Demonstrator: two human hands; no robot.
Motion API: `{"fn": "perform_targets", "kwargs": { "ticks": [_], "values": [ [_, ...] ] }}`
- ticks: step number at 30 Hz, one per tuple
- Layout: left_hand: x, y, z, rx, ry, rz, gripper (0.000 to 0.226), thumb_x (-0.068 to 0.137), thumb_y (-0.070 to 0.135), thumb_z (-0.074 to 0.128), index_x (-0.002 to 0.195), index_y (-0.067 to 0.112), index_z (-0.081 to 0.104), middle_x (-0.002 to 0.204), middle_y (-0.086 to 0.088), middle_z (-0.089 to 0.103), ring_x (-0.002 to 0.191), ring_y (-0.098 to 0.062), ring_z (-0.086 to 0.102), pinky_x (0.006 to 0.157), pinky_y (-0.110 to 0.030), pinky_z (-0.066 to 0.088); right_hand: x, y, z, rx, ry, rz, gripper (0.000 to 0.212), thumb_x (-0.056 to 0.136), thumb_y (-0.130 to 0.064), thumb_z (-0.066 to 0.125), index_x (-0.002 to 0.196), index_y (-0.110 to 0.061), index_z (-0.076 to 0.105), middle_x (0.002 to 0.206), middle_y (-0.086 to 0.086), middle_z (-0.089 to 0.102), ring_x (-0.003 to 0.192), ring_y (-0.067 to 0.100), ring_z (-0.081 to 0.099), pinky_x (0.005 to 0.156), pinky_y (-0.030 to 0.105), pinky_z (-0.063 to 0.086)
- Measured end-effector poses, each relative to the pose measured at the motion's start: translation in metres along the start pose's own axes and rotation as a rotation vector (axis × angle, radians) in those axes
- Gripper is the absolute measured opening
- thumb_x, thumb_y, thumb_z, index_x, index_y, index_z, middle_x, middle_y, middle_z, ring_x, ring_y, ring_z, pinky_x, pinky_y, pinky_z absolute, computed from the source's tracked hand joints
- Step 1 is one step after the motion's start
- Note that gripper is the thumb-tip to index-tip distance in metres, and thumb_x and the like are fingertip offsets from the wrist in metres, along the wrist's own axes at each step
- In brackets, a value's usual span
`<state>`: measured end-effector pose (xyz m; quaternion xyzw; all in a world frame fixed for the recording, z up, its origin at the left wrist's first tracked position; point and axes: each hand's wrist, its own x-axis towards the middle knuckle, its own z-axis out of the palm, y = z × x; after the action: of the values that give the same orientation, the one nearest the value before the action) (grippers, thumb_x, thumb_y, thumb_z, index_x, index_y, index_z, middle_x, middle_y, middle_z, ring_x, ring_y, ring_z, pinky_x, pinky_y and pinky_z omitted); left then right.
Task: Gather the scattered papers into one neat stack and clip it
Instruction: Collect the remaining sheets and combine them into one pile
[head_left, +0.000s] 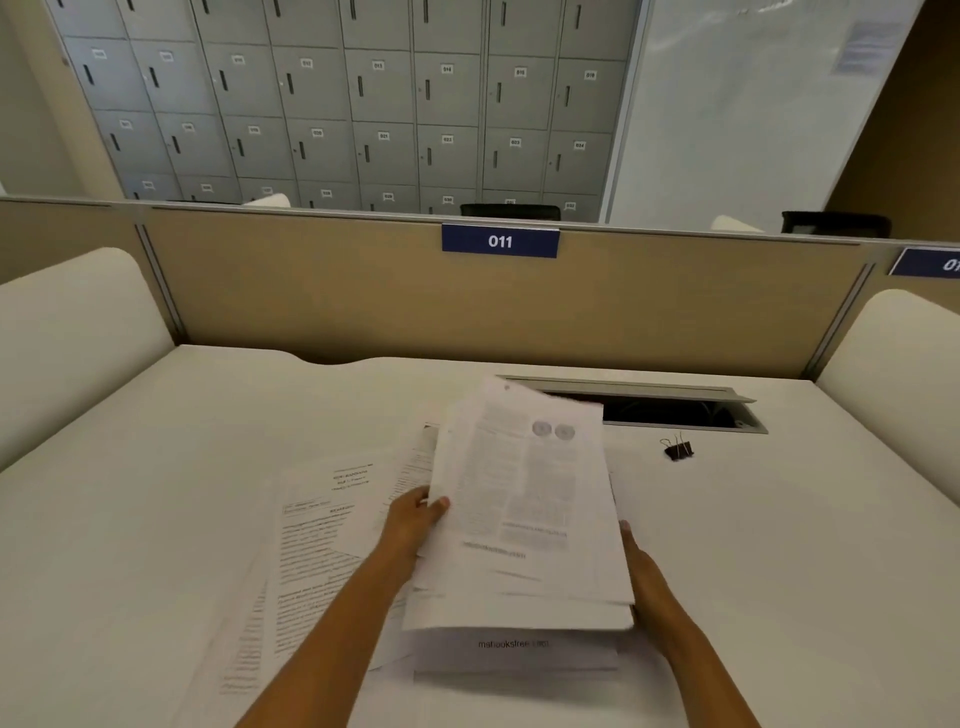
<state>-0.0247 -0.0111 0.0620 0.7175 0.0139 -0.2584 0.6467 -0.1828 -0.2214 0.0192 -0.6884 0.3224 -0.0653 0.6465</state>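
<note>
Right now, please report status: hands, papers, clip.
Left hand and right hand hold the paper bundle by its sides. Loose sheets lie on desk. Binder clip untouched; nothing blocking.

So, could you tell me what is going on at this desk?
A person holds a bundle of papers off the desk: the left hand pinches its left edge, the right hand supports the right edge. More loose sheets lie spread to the left. The black binder clip sits unused to the right.
</note>
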Motion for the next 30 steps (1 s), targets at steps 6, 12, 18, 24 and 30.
{"fn": "perform_targets", "kwargs": {
  "ticks": [6,12,18,24,30],
  "values": [
    [-0.001,-0.028,0.021,0.332,0.062,0.166,0.046,0.092,0.015,0.051,0.136,0.008,0.041,0.136,-0.008,0.049,0.125,-0.026,0.047,0.107,-0.035,0.036,0.007,0.001,0.003,0.087,0.008,0.081,0.049,0.095,-0.051,0.030,0.126,-0.020,0.053,0.123,0.006,0.062,0.110,0.024,0.060,0.101,0.045,0.046],
    [-0.009,-0.021,0.027,0.458,-0.131,0.102,0.071,0.095,0.043,0.036,0.147,0.010,0.001,0.156,-0.007,0.010,0.144,-0.024,0.014,0.115,-0.035,0.013,0.003,0.002,0.013,0.013,-0.058,-0.027,0.037,0.092,-0.030,0.054,0.126,-0.018,0.053,0.121,0.001,0.064,0.104,0.016,0.064,0.085,0.027,0.055],
    [0.008,-0.014,0.000,0.192,-0.009,-0.070,0.054,0.091,0.040,0.049,0.133,0.006,0.043,0.138,-0.013,0.047,0.120,-0.029,0.051,0.100,-0.041,0.044,-0.003,-0.010,0.009,0.138,-0.086,0.050,0.023,0.088,-0.016,0.061,0.110,-0.014,0.059,0.097,-0.001,0.068,0.087,0.014,0.066,0.057,0.015,0.054],
    [-0.005,-0.009,-0.006,-0.018,-0.225,-0.267,0.035,0.082,0.012,0.067,0.115,0.003,0.058,0.101,-0.016,0.068,0.094,-0.033,0.065,0.085,-0.045,0.053,-0.007,-0.016,0.011,0.388,-0.236,0.303,0.030,0.081,-0.009,0.068,0.111,-0.008,0.062,0.108,0.018,0.070,0.096,0.034,0.069,0.069,0.038,0.060],
    [-0.020,-0.005,0.009,0.135,-0.159,0.133,0.047,0.087,0.012,0.059,0.131,0.013,0.044,0.117,-0.001,0.056,0.098,-0.019,0.056,0.085,-0.033,0.046,-0.016,-0.032,0.024,0.192,-0.005,-0.009,0.036,0.079,-0.008,0.070,0.114,-0.009,0.060,0.096,0.003,0.069,0.087,0.019,0.067,0.063,0.025,0.057]
  ]
}}
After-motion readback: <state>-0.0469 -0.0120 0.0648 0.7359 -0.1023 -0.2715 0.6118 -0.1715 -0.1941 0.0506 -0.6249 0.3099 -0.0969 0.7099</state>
